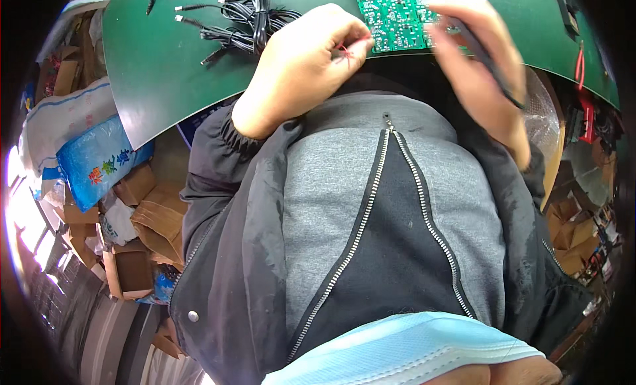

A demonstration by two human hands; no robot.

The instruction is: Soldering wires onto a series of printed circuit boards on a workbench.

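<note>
Nearest the camera, a pale blue face mask (411,352) is seen. Thin red wire (344,52) is pinched between thumb and finger of the left hand (308,63), just beside the green circuit boards (394,20) at the near edge of the desk (159,73). A slim dark tool (480,50) is gripped by the blurred right hand (483,80). Bundled black cables (260,20) are laid beyond the left hand; cardboard boxes (159,219) are stacked lower left.

Blue bag (93,161) near open cardboard boxes (161,219).
</note>
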